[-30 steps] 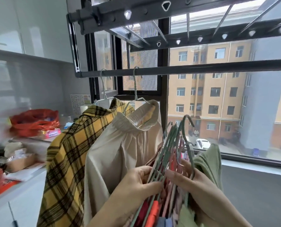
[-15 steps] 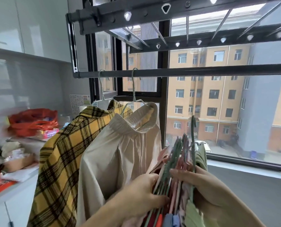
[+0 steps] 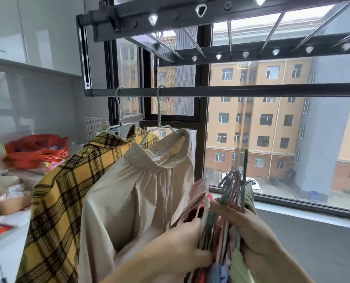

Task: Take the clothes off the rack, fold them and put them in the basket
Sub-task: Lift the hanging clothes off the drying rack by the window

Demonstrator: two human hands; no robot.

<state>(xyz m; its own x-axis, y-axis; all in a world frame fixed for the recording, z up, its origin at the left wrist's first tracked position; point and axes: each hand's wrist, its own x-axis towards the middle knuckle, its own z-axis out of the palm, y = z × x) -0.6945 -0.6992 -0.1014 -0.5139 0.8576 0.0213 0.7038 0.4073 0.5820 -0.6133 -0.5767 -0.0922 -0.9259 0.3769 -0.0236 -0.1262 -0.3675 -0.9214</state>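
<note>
Both your hands are full at the bottom of the frame: your left hand [image 3: 176, 250] and right hand [image 3: 251, 227] press from either side on one thick bunch of hangers [image 3: 227, 203], fingers curled closed around the wires and the garments hanging from them. The hooks of that bunch stand free, pointing up and slightly away from you, below the rail [image 3: 231, 91] and not on it.

What is left on the rack lies up and to your left. Two garments hang from the dark rail: a yellow plaid shirt [image 3: 68, 190] nearest the rail's left end, and a cream gathered-neck blouse [image 3: 141, 199] just to its right, their shoulders touching. The blouse's pale wire hanger [image 3: 159, 127] hooks over the rail directly above your left hand, so that hand is the nearer one. The rail runs left to right across your view; each hook sits crosswise over it, so a hanger comes off by lifting straight up and then toward you.

I judge the blouse to be next. For that, your right hand would need to take the whole bunch alone, freeing the left to reach up to the hook. The bunch is bulky, so a hanger could slip out during the hand-over.

No basket is visible; the counter [image 3: 10, 231] at your left holds red bags [image 3: 37, 150] and clutter.
</note>
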